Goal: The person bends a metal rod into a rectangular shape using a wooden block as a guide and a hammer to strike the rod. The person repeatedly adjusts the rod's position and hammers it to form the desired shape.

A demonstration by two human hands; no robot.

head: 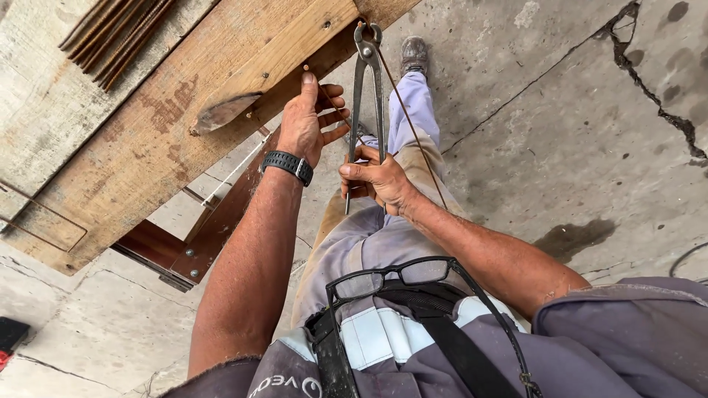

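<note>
My right hand (377, 179) grips the long handles of steel pincers (366, 81), whose jaws bite at the edge of a wooden workbench top (155, 140). A thin rusty wire (409, 121) runs from the jaws down past my right wrist. My left hand (306, 118), with a black watch on the wrist, presses against the bench edge and pinches the end of a thin wire (324, 92) between its fingers. A pair of black-framed glasses (391, 276) hangs at my chest.
A bundle of rusty rods (118, 33) lies on the bench at top left. Bent wire pieces (44, 210) rest on the bench's left end. Brown bench legs (210, 228) stand beneath. The cracked concrete floor (575, 110) has a dark wet patch (575, 237). My shoe (414, 53) is on the floor.
</note>
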